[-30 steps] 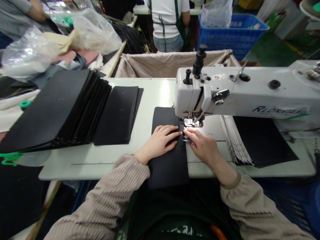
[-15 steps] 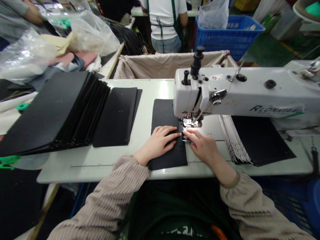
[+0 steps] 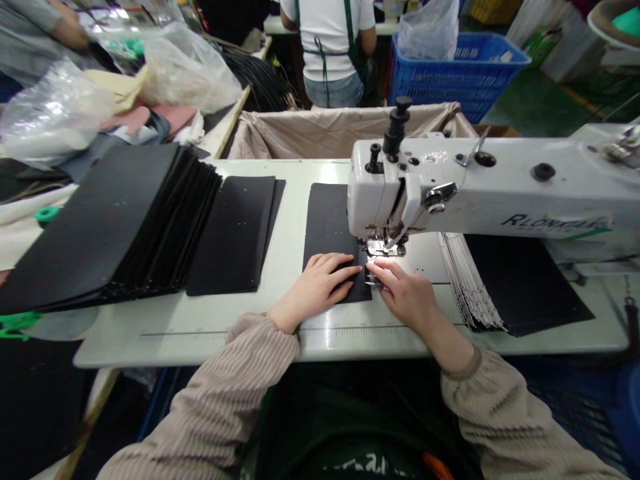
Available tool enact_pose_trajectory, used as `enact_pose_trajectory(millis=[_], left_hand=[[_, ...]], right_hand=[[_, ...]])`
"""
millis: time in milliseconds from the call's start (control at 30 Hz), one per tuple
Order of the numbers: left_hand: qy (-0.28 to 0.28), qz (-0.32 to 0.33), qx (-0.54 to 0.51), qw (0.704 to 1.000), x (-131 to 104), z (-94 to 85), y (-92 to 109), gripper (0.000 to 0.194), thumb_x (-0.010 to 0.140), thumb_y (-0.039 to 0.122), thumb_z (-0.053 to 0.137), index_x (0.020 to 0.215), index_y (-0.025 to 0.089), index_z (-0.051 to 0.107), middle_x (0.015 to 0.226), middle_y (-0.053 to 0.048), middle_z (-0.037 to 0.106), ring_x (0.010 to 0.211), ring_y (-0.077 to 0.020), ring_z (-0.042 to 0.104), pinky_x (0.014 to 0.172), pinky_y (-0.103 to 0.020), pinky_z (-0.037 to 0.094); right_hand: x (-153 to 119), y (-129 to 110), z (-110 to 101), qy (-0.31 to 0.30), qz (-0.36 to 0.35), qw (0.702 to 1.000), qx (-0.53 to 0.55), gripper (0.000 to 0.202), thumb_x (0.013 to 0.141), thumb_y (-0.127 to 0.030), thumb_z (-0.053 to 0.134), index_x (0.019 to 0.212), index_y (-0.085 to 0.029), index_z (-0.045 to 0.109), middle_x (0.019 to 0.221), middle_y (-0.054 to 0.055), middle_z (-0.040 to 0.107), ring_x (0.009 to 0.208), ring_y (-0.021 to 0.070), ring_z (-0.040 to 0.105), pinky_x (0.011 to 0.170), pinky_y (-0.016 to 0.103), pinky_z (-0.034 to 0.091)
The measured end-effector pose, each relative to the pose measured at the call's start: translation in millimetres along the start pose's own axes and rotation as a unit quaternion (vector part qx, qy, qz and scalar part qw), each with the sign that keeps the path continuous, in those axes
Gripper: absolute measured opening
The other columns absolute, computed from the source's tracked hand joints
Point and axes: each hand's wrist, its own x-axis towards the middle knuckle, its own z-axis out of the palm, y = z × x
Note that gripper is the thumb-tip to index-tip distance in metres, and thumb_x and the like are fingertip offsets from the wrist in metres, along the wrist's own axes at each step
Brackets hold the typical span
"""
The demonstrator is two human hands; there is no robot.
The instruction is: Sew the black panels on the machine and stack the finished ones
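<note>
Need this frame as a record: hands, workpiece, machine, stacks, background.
left_hand: left hand spread on black panel
right_hand: right hand at panel's right edge; pointed metal tips beside its fingers, grip unclear
machine: white sewing machine, its head overlapping the panel in view
left_stacks: tall black stack, low black stack
right_stack: pale-edged black stack
background: blue basket, person in white top

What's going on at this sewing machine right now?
A person has their left hand flat on a black panel, its right edge by the presser foot of the sewing machine. Their right hand is beside that edge, a small pointed metal tool under its fingers. A tall black stack lies to the left, a light-edged pile to the right.
</note>
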Motion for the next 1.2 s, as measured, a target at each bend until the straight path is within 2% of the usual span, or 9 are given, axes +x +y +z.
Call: enact_pose_trajectory(millis=[400,567,733,900,1200], left_hand=[[0.019,-0.010,0.000,1.000,1,1.8,0,0.037,0.098,0.032,0.049,0.134,0.027,0.055,0.139,-0.008,0.053,0.127,-0.0259,0.048,0.105,-0.045,0.038],[0.028,-0.025,-0.001,0.999,2,5.9,-1,0.038,0.100,0.033,0.047,0.136,0.027,0.053,0.141,-0.007,0.053,0.129,-0.0251,0.048,0.108,-0.045,0.037],[0.021,-0.042,0.006,0.999,4,11.1,-4,0.043,0.101,0.034,0.043,0.143,0.025,0.046,0.150,-0.005,0.045,0.141,-0.0230,0.038,0.118,-0.046,0.028],[0.004,-0.055,0.027,0.998,8,13.2,-4,0.052,0.102,0.041,0.040,0.150,0.023,0.035,0.157,-0.005,0.035,0.147,-0.0226,0.028,0.122,-0.045,0.022],[0.000,-0.053,0.031,0.998,12,11.0,-7,0.054,0.100,0.043,0.041,0.150,0.023,0.035,0.156,-0.005,0.036,0.146,-0.0224,0.029,0.121,-0.044,0.023]], right_hand=[[-1,1,2,0.020,-0.005,1.000,0.007,0.052,0.093,-0.024,0.048,0.144,-0.033,0.046,0.145,-0.002,0.052,0.090,0.0193,0.067,0.066,0.032,0.050],[-1,2,3,0.027,-0.011,0.999,0.019,0.052,0.092,-0.022,0.049,0.143,-0.031,0.047,0.145,0.000,0.052,0.094,0.0201,0.067,0.069,0.031,0.051],[-1,3,4,0.030,-0.007,0.999,0.033,0.052,0.091,-0.023,0.050,0.143,-0.032,0.048,0.145,-0.001,0.052,0.093,0.0202,0.067,0.069,0.032,0.051],[-1,4,6,0.032,-0.004,0.998,0.048,0.053,0.091,-0.022,0.050,0.143,-0.031,0.048,0.145,0.000,0.052,0.096,0.0206,0.066,0.071,0.031,0.052],[0,3,5,0.036,-0.008,0.998,0.047,0.052,0.090,-0.022,0.050,0.142,-0.029,0.049,0.144,0.002,0.053,0.094,0.0202,0.067,0.072,0.032,0.053]])
